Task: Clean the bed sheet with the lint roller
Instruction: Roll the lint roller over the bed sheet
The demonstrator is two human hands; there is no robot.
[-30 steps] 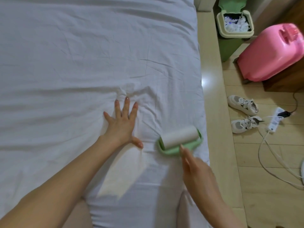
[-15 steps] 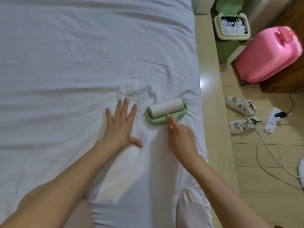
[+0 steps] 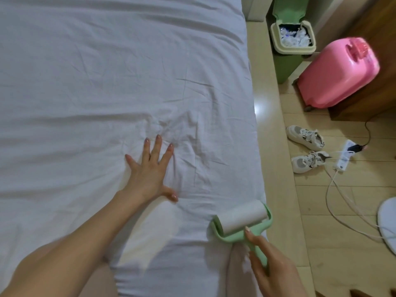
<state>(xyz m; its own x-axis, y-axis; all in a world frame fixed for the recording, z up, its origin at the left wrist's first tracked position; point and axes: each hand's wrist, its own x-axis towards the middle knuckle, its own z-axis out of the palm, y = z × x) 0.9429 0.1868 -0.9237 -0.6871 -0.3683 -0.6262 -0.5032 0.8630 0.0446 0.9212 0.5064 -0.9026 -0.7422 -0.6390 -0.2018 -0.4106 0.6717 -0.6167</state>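
1. the left hand lies flat on the bed sheet, fingers spread and straight.
2. the right hand grips the green handle of the lint roller, forefinger stretched along it.
3. the lint roller rests on the bed sheet at its right edge, close to the person.
4. wide wrinkled bed sheet lies open beyond and left of both hands.

One sheet fills the left of the frame. One roller sits at lower centre-right. There are two hands: the left hand at centre and the right hand at the bottom edge. On the floor at the right are two shoes, an upper shoe and a lower shoe, and one power strip. At upper right are one bin and one pink jug. One white disc is cut by the right edge.
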